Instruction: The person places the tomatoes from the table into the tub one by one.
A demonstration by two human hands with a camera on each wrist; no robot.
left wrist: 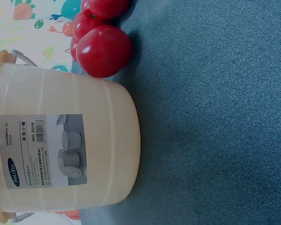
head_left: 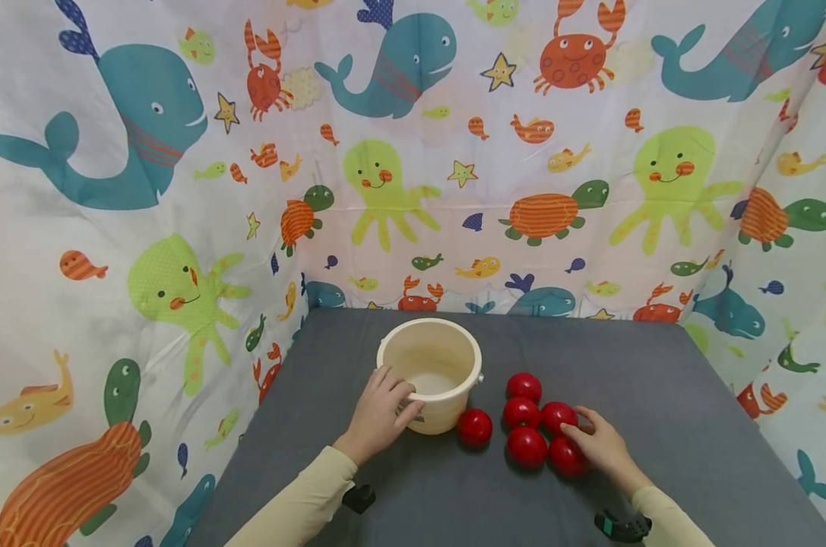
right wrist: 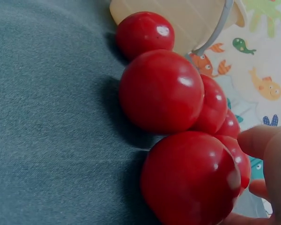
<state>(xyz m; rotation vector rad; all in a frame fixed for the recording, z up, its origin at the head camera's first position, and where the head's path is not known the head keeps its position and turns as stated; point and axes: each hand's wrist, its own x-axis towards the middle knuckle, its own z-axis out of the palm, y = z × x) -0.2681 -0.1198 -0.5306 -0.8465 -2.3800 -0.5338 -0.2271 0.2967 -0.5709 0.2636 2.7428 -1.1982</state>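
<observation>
My left hand (head_left: 383, 410) grips the near-left rim of a cream plastic bucket (head_left: 443, 414), fingers over the edge and thumb outside. The bucket stands upright; its printed label (left wrist: 42, 151) shows in the left wrist view. My right hand (head_left: 600, 444) is at the right side of a cluster of red tomatoes, thumb and index finger spread at the rear right tomato (head_left: 558, 415). Just in front of that one sits another tomato (head_left: 568, 457), which partly hides it and some fingers in the right wrist view. A single tomato (head_left: 475, 428) lies beside the bucket's base.
Several other tomatoes, including a front-left one (head_left: 526, 447) and a far one (head_left: 524, 387), sit close together right of the bucket. The dark grey tabletop (head_left: 454, 501) is bordered at the back and sides by a sea-animal curtain (head_left: 447, 220).
</observation>
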